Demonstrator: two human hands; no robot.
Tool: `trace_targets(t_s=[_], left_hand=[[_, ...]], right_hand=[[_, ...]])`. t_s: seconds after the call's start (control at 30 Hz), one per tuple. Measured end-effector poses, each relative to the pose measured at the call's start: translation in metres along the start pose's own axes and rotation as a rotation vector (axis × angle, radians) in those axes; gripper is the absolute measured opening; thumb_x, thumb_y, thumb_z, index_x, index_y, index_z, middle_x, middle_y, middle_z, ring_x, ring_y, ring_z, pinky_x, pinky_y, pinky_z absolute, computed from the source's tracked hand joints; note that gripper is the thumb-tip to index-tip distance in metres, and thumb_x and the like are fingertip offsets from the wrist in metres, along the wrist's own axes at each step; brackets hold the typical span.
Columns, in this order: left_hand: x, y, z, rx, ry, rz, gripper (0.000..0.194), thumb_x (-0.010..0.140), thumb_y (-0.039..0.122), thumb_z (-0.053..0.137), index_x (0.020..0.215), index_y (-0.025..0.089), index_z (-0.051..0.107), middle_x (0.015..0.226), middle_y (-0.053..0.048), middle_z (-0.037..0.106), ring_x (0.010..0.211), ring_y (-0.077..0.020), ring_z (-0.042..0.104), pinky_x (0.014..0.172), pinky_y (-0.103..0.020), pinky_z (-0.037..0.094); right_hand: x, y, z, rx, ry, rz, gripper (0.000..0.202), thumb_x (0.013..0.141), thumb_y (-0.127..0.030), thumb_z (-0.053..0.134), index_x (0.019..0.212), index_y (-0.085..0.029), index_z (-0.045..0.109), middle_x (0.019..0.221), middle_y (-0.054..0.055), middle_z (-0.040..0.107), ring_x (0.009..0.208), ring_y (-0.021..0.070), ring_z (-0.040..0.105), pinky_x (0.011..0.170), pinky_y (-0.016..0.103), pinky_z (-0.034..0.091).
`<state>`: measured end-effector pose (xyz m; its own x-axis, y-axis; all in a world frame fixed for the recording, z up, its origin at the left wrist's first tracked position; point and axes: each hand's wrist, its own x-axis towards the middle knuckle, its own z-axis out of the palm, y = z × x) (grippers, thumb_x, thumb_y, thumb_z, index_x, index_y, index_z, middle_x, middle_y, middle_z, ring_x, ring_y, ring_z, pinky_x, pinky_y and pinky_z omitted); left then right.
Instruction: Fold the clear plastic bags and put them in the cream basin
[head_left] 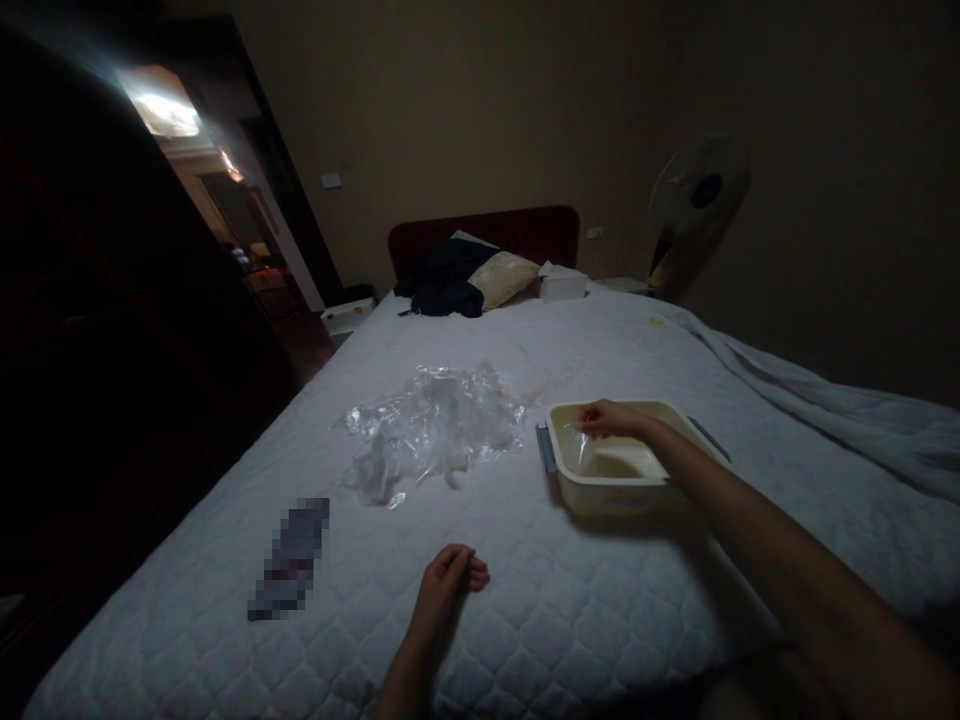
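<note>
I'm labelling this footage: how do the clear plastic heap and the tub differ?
The clear plastic heap is crumpled and see-through, while the tub is cream-colored. The heap lies loosely spread; the tub stands upright, with raised walls. No hand touches the heap; the right hand is over the tub, its fingers holding clear plastic. Both rest on the bed.

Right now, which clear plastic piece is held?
The piece pinched in the right hand, at the cream tub; the other pieces lie on the bed.

We find a white quilted bed (555,590) bearing crumpled clear plastic (439,420) left of the right fingers (588,424), a cream tub (622,496) beneath them, a blurred dark item (291,560) left of the left fingers (475,575), and dark cloth (450,275) farther beyond.
</note>
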<state>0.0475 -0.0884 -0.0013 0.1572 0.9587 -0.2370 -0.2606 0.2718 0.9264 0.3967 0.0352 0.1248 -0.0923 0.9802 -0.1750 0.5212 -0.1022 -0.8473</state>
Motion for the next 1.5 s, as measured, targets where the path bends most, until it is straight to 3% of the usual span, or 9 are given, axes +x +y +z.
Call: trace_targets(t_s=[0.2, 0.3, 0.43, 0.57, 0.83, 1.07, 1.23, 1.37, 1.5], left_hand=[[0.003, -0.005, -0.003, -0.050, -0.022, 0.018, 0.030, 0.068, 0.041, 0.065, 0.073, 0.012, 0.057, 0.065, -0.006, 0.064, 0.056, -0.0142, 0.059, 0.055, -0.025, 0.046], [0.004, -0.005, -0.003, -0.055, -0.016, 0.016, 0.030, 0.068, 0.040, 0.065, 0.073, 0.012, 0.057, 0.064, -0.006, 0.064, 0.056, -0.0144, 0.059, 0.055, -0.026, 0.046], [0.003, -0.006, -0.003, -0.068, -0.030, 0.018, 0.028, 0.069, 0.038, 0.064, 0.073, 0.011, 0.056, 0.064, -0.006, 0.064, 0.056, -0.0139, 0.059, 0.056, -0.025, 0.046], [0.002, -0.007, -0.003, -0.087, -0.037, 0.034, 0.027, 0.070, 0.037, 0.064, 0.073, 0.011, 0.056, 0.064, -0.006, 0.064, 0.056, -0.0134, 0.059, 0.055, -0.025, 0.046], [0.002, -0.008, -0.005, -0.080, -0.054, 0.051, 0.026, 0.073, 0.036, 0.061, 0.074, 0.011, 0.056, 0.066, -0.007, 0.064, 0.058, -0.0134, 0.059, 0.058, -0.025, 0.046], [0.002, -0.008, -0.004, -0.081, -0.052, 0.054, 0.026, 0.072, 0.037, 0.062, 0.074, 0.011, 0.056, 0.065, -0.006, 0.063, 0.056, -0.0130, 0.058, 0.056, -0.025, 0.045], [0.005, -0.011, -0.005, -0.094, -0.055, 0.055, 0.026, 0.072, 0.037, 0.061, 0.073, 0.012, 0.054, 0.063, -0.005, 0.062, 0.055, -0.0126, 0.058, 0.054, -0.024, 0.044], [0.006, -0.014, -0.005, -0.116, -0.061, 0.060, 0.025, 0.074, 0.036, 0.060, 0.074, 0.012, 0.054, 0.064, -0.005, 0.062, 0.055, -0.0128, 0.059, 0.053, -0.024, 0.043], [0.005, -0.012, -0.005, -0.107, -0.055, 0.068, 0.025, 0.074, 0.036, 0.059, 0.074, 0.012, 0.054, 0.064, -0.005, 0.062, 0.055, -0.0133, 0.059, 0.054, -0.025, 0.044]], right_hand=[[0.014, 0.013, 0.018, -0.169, -0.046, 0.007, 0.022, 0.051, -0.035, 0.070, 0.049, -0.015, 0.059, 0.042, 0.000, 0.054, 0.040, 0.0097, 0.045, 0.042, 0.022, 0.034], [0.019, 0.020, 0.022, -0.324, 0.003, -0.017, 0.023, 0.050, -0.032, 0.071, 0.044, -0.015, 0.056, 0.042, 0.000, 0.054, 0.045, 0.0116, 0.048, 0.047, 0.023, 0.035], [0.020, 0.024, 0.025, -0.521, 0.093, -0.049, 0.015, 0.048, -0.022, 0.073, 0.050, -0.016, 0.060, 0.059, 0.004, 0.062, 0.064, 0.0185, 0.056, 0.057, 0.025, 0.037], [0.016, 0.024, 0.028, -0.635, 0.098, -0.053, 0.010, 0.057, -0.023, 0.069, 0.057, -0.015, 0.062, 0.062, 0.006, 0.064, 0.066, 0.0200, 0.058, 0.057, 0.025, 0.038], [0.007, 0.014, 0.021, -0.674, 0.055, -0.099, 0.016, 0.071, -0.023, 0.055, 0.078, -0.014, 0.066, 0.076, 0.007, 0.067, 0.062, 0.0158, 0.057, 0.053, 0.022, 0.039], [0.002, 0.011, 0.038, -0.688, -0.151, -0.105, 0.016, 0.061, -0.017, 0.062, 0.074, -0.017, 0.069, 0.072, 0.004, 0.068, 0.062, 0.0155, 0.060, 0.054, 0.020, 0.042], [-0.005, 0.004, 0.048, -0.752, -0.200, -0.089, 0.020, 0.060, -0.009, 0.059, 0.075, -0.018, 0.070, 0.072, 0.005, 0.070, 0.063, 0.0163, 0.061, 0.054, 0.021, 0.042], [-0.009, -0.008, 0.045, -0.814, -0.168, -0.115, 0.019, 0.064, -0.008, 0.056, 0.074, -0.017, 0.070, 0.076, 0.006, 0.070, 0.067, 0.0169, 0.061, 0.059, 0.022, 0.042], [-0.011, -0.034, 0.039, -0.875, -0.030, -0.144, 0.022, 0.072, -0.012, 0.048, 0.081, -0.016, 0.067, 0.085, 0.010, 0.068, 0.076, 0.0205, 0.060, 0.064, 0.027, 0.040]])
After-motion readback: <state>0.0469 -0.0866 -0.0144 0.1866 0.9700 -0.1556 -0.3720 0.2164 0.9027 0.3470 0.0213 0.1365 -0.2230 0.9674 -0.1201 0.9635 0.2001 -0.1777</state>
